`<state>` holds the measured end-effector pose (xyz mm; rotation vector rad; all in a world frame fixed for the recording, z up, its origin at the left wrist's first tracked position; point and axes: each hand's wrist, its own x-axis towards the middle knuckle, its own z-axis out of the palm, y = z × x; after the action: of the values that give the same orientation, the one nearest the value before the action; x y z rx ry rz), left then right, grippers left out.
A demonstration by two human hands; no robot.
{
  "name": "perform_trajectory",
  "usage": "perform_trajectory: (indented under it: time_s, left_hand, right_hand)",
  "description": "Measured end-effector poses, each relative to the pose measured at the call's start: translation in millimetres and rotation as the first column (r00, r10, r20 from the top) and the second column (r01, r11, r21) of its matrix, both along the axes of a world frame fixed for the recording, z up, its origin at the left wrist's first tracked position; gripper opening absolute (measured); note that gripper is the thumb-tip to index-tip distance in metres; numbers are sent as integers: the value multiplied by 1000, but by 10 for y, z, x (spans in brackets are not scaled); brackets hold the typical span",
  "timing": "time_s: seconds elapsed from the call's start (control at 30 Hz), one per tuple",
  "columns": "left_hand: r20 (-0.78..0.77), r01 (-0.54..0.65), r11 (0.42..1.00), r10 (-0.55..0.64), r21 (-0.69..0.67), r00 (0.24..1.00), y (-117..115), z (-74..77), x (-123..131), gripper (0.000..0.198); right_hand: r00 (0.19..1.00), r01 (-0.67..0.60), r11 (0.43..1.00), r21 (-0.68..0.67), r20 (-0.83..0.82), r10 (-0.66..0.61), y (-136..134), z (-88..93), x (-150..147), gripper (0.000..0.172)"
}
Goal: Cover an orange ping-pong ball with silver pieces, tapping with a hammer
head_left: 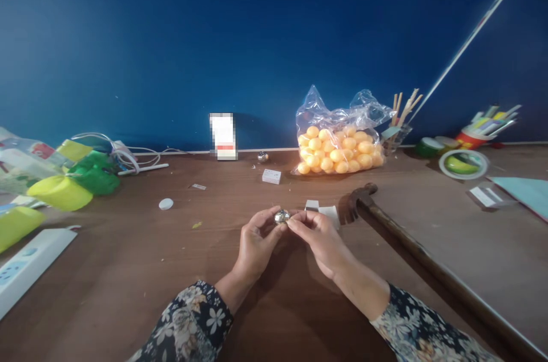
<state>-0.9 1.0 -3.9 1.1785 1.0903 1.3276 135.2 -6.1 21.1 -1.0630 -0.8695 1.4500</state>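
Observation:
Above the brown table, a small shiny silver object [282,217], rounded like a metal ball, is pinched between my two hands. My left hand [257,239] grips it from the left with thumb and fingers. From the right, the fingertips of my right hand [319,239] close on its edge. A similar shiny silver object [262,157] lies near the wall, with a small white box [271,177] in front of it. Just beyond my right hand are a white cup-like piece [329,214] and a small white block [312,205], both partly hidden.
A hammer [402,230] lies diagonally at right. Behind stands a clear bag of orange balls [338,151]. Tape roll [463,164] and pen cup [473,138] are far right. Plastic bags [92,172] and a power strip [32,268] occupy the left. A white disc [165,204] lies left of centre.

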Motion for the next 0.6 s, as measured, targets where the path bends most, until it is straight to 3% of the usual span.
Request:
perform_trajectory:
  time_s: [0.27, 0.43, 0.6]
  left_hand:
    - [57, 10, 999, -7, -53, 998, -1, 7, 11, 38]
    - [212, 97, 978, -56, -186, 976, 24, 7, 7, 46]
    - [332, 149, 966, -72, -212, 940, 11, 30, -15, 52]
  right_hand:
    - [994, 104, 995, 2, 23, -104, 5, -80, -44, 36]
    - [991, 88, 996, -24, -101, -90, -21, -48, -90, 36]
    - [993, 84, 996, 11, -80, -83, -20, -20, -85, 37]
